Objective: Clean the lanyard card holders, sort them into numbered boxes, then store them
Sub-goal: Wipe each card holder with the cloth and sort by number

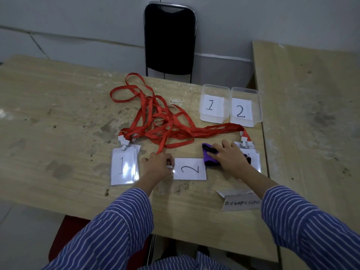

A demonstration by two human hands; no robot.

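A worn, stained wooden surface [58, 117] stands against a grey wall, with a black chair [169, 38] at its far side and a second wooden top [311, 106] to the right. At the near middle, the left hand [158, 164] pinches the white clip of a card holder marked 2 [190, 168], while the right hand [230, 155] presses a purple cloth [209, 155] at that holder's right edge. Tangled red lanyards [155, 117] lie behind; holders marked 1 [123, 166] sit to the left, clear boxes labelled 1 [213, 103] and 2 [244, 107] far right, a paper sign [240, 199] near right.
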